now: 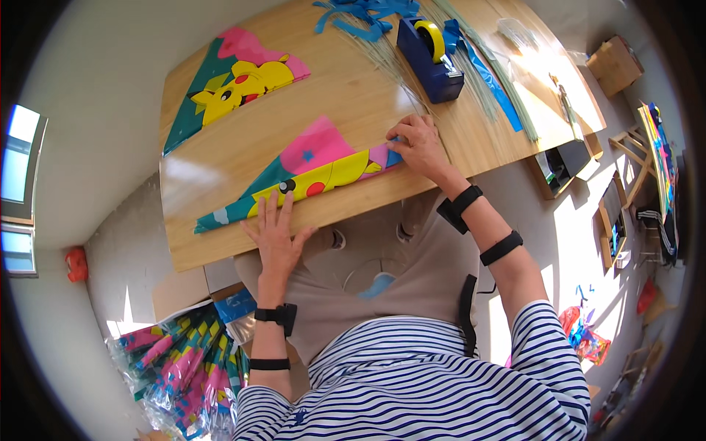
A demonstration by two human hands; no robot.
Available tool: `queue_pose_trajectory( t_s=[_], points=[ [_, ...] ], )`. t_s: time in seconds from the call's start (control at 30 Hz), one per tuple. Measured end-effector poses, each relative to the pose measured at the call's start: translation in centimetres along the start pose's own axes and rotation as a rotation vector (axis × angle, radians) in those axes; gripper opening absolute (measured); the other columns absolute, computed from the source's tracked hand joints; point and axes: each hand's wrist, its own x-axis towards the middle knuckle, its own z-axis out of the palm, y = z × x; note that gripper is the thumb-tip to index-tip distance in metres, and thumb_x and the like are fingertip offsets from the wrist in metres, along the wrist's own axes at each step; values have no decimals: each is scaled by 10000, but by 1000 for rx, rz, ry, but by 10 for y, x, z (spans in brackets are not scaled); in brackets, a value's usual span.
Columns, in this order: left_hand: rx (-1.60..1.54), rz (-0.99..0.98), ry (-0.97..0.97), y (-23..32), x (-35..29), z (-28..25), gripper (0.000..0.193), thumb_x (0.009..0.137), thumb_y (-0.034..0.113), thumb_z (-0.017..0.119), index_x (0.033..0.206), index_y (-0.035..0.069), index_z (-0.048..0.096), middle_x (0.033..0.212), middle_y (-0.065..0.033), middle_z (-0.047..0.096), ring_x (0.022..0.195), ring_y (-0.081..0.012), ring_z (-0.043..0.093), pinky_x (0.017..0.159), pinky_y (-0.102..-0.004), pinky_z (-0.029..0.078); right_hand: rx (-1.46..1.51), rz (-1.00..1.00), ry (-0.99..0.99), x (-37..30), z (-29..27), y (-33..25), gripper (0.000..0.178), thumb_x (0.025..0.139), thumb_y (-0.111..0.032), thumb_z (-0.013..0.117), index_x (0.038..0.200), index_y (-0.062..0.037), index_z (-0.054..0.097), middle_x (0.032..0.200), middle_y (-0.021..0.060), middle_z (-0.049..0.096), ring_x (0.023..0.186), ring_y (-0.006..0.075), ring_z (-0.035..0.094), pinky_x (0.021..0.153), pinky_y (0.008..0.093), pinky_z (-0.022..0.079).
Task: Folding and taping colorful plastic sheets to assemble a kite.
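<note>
A folded kite (305, 181) of thin printed sheet, green, pink and yellow with a cartoon figure, lies along the near edge of the wooden table (220, 165). Its narrow tip points left. My left hand (273, 239) rests on its lower edge with the fingers spread, pressing the sheet flat. At the wide right end, my right hand (419, 147) has its thumb and fingers pinched together on the kite, beside a small blue piece (395, 152). What lies under those fingertips is hidden.
Another folded kite (246, 88) lies farther back left. A dark blue tape dispenser (434, 70) with yellow tape stands beyond my right hand, among thin sticks (489, 66) and blue ribbons (368, 18). Wrapped kites (187, 367) fill the floor at lower left. A cardboard box (614, 66) is at far right.
</note>
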Motion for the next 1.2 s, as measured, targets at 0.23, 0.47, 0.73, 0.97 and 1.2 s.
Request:
queue_pose_trajectory(
  t_s=[0.23, 0.47, 0.73, 0.97, 1.2],
  points=[
    [9, -23, -36, 5, 1, -7, 841, 892, 563, 713, 1604, 230, 412, 1686, -91, 313, 1571, -347, 225, 1167, -768, 11, -65, 39, -9, 3, 7, 2, 60, 817, -154, 738, 868, -125, 753, 958, 63, 663, 1059, 317, 559, 952, 459, 414],
    [56, -12, -7, 5, 0, -7, 845, 887, 554, 719, 1602, 221, 414, 1684, -92, 315, 1576, -348, 214, 1155, -784, 5, -172, 28, 26, 8, 23, 6, 39, 807, -106, 698, 833, -124, 721, 938, 76, 687, 1031, 329, 581, 886, 497, 415],
    [51, -14, -36, 1, 6, -3, 866, 855, 554, 750, 1587, 222, 428, 1656, -69, 362, 1559, -333, 260, 1141, -807, 54, -159, 89, -7, 12, 24, 11, 94, 813, -127, 738, 901, -116, 705, 965, 89, 695, 1079, 346, 582, 875, 526, 433],
    [32, -29, -27, 1, 7, -1, 865, 843, 556, 764, 1573, 216, 447, 1648, -80, 375, 1547, -345, 280, 1135, -814, 62, -242, -130, 165, -25, 9, -17, 463, 877, -258, 745, 1278, -48, 650, 1291, 153, 645, 1303, 360, 529, 1122, 577, 357],
    [50, -20, -24, 1, 5, 0, 871, 847, 575, 751, 1578, 217, 442, 1658, -80, 366, 1551, -349, 274, 1136, -811, 46, -466, -299, -132, -57, 11, -31, 824, 943, -559, 614, 1520, 2, 438, 1640, 186, 361, 1563, 331, 262, 1277, 573, 125]
  ],
)
